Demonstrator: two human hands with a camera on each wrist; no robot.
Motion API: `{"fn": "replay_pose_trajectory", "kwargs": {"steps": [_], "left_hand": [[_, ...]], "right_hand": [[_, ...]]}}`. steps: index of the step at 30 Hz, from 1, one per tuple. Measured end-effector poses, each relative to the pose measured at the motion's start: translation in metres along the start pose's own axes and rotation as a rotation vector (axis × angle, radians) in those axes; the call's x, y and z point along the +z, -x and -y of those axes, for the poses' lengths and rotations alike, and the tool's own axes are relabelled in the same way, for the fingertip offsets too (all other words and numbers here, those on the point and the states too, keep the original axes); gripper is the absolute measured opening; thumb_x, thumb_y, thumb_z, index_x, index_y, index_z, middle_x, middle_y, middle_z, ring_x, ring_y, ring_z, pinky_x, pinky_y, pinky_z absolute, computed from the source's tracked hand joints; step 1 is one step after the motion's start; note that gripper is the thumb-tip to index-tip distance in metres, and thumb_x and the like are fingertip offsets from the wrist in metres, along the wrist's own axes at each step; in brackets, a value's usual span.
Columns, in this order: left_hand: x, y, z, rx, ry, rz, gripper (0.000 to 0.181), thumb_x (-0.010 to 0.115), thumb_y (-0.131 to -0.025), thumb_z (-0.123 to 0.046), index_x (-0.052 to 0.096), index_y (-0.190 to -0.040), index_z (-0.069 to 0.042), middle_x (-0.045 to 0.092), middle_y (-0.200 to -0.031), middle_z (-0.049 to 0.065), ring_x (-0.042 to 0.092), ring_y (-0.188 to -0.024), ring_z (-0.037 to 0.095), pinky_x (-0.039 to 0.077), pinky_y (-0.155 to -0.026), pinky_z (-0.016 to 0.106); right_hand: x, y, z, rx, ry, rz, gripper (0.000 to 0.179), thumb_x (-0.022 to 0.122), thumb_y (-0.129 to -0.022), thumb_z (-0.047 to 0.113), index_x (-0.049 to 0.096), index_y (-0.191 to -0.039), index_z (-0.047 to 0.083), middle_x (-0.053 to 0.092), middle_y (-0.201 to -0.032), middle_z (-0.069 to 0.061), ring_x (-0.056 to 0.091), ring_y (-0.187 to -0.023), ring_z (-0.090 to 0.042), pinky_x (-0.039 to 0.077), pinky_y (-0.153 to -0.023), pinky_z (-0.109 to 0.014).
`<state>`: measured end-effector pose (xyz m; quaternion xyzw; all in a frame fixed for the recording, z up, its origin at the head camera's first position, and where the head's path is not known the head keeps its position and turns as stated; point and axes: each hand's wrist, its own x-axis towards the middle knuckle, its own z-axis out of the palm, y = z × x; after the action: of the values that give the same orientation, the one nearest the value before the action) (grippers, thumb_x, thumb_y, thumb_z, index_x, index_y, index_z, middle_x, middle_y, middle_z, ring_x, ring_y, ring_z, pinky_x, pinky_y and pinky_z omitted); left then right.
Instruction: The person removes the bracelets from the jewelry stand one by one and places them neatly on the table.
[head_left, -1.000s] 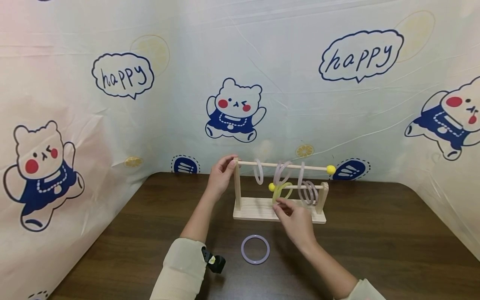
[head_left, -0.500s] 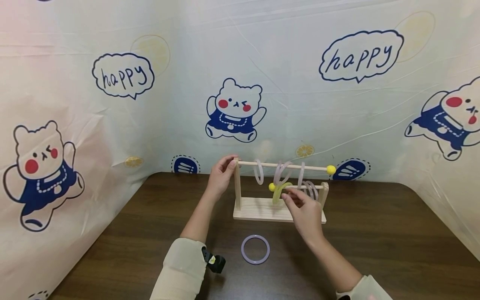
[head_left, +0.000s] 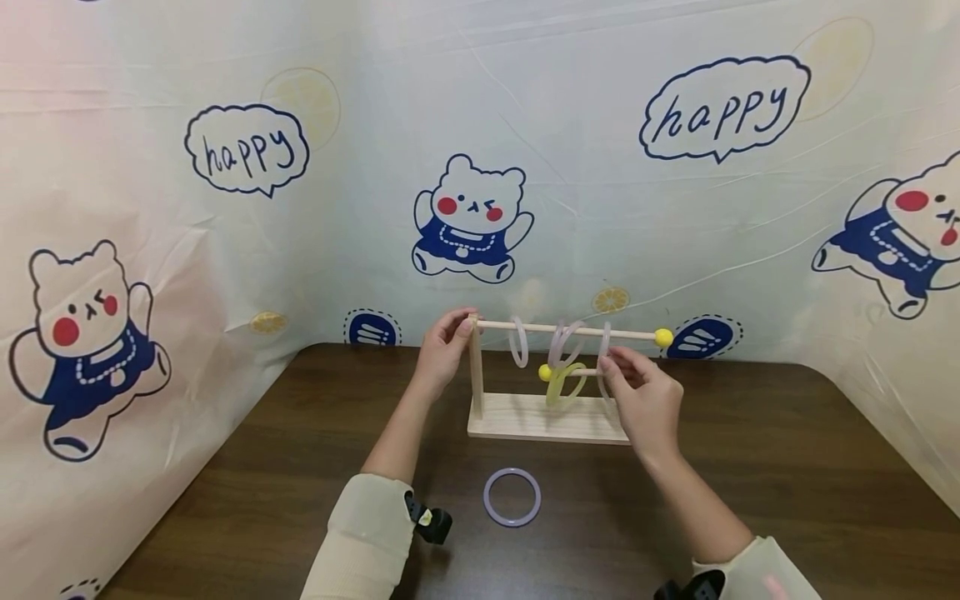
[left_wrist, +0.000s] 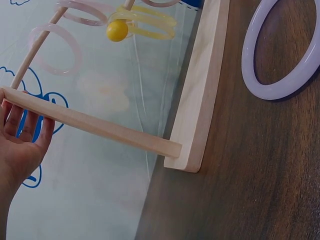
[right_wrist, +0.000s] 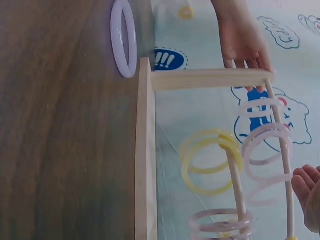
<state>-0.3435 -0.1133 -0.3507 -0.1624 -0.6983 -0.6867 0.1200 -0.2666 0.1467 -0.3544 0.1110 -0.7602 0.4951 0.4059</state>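
Note:
A wooden ring stand has two rods with yellow end balls. My left hand grips the top of its tall left post, fingers behind it. My right hand pinches a pale ring hanging on the upper rod, nearest that rod's ball. Farther left on this rod hang a whitish ring and pinkish rings. Yellow rings hang on the lower rod near its ball. More pinkish rings on that rod are hidden by my right hand in the head view.
One loose purple ring lies flat on the dark wooden table, in front of the stand. A printed cloth hangs behind the table and along its sides.
My right hand has left the yellow rings and moved right and up to the last ring on the upper rod. The left hand stays on the post.

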Motion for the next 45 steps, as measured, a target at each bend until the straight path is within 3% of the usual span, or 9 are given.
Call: {"fn": "replay_pose_trajectory", "kwargs": {"steps": [4, 8, 11, 16, 24, 36, 45], "left_hand": [[0.001, 0.000, 0.000, 0.011, -0.016, -0.003, 0.035, 0.048, -0.097, -0.021, 0.052, -0.123, 0.002, 0.058, -0.116, 0.019, 0.057, -0.103, 0.029, 0.043, -0.092, 0.038], [0.002, 0.000, 0.000, 0.015, -0.019, -0.010, 0.032, 0.049, -0.097, -0.020, 0.055, -0.121, -0.001, 0.060, -0.114, 0.017, 0.058, -0.100, 0.024, 0.044, -0.091, 0.037], [0.002, 0.000, 0.000, 0.015, -0.014, -0.016, 0.030, 0.049, -0.097, -0.019, 0.056, -0.120, -0.002, 0.060, -0.113, 0.016, 0.058, -0.099, 0.023, 0.044, -0.090, 0.037], [0.001, 0.000, 0.002, 0.009, -0.019, -0.018, 0.031, 0.049, -0.097, -0.020, 0.056, -0.120, -0.002, 0.060, -0.113, 0.015, 0.059, -0.099, 0.023, 0.045, -0.090, 0.036], [0.000, 0.002, 0.003, 0.011, -0.021, -0.007, 0.031, 0.049, -0.096, -0.021, 0.055, -0.121, -0.002, 0.059, -0.114, 0.015, 0.058, -0.100, 0.023, 0.045, -0.090, 0.037], [-0.001, 0.001, 0.001, 0.007, -0.027, -0.015, 0.035, 0.049, -0.096, -0.021, 0.054, -0.123, 0.001, 0.059, -0.113, 0.015, 0.059, -0.099, 0.022, 0.046, -0.088, 0.037], [-0.001, 0.001, -0.002, -0.030, -0.012, 0.004, 0.035, 0.048, -0.097, -0.018, 0.052, -0.125, 0.002, 0.057, -0.117, 0.018, 0.057, -0.102, 0.025, 0.045, -0.089, 0.037]], "right_hand": [[-0.002, -0.006, -0.002, 0.017, 0.019, 0.004, 0.020, 0.071, -0.081, 0.008, 0.069, -0.097, -0.004, 0.069, -0.085, -0.012, 0.059, -0.071, 0.004, 0.045, -0.061, -0.008], [-0.003, -0.009, -0.006, 0.048, 0.056, 0.034, 0.022, 0.071, -0.082, 0.010, 0.069, -0.099, -0.003, 0.069, -0.087, -0.011, 0.064, -0.073, -0.010, 0.044, -0.062, -0.007], [-0.002, -0.011, -0.010, 0.082, 0.074, 0.059, 0.022, 0.071, -0.082, 0.011, 0.069, -0.100, -0.003, 0.069, -0.088, -0.012, 0.066, -0.075, -0.019, 0.044, -0.062, -0.007], [0.000, -0.015, -0.014, 0.172, 0.099, 0.103, 0.025, 0.071, -0.083, 0.016, 0.069, -0.099, -0.002, 0.069, -0.088, -0.014, 0.066, -0.077, -0.023, 0.043, -0.060, -0.008], [0.006, -0.019, -0.017, 0.285, 0.129, 0.175, 0.028, 0.072, -0.082, 0.023, 0.070, -0.100, 0.001, 0.070, -0.086, -0.012, 0.066, -0.078, -0.022, 0.044, -0.060, -0.013], [0.010, -0.020, -0.016, 0.298, 0.153, 0.140, 0.022, 0.072, -0.081, 0.016, 0.071, -0.097, -0.001, 0.070, -0.081, -0.013, 0.064, -0.072, -0.021, 0.042, -0.055, -0.015], [0.009, -0.019, -0.017, 0.302, 0.080, 0.101, 0.019, 0.073, -0.081, 0.012, 0.071, -0.093, -0.003, 0.069, -0.083, -0.016, 0.061, -0.067, -0.007, 0.043, -0.053, -0.011]]}}
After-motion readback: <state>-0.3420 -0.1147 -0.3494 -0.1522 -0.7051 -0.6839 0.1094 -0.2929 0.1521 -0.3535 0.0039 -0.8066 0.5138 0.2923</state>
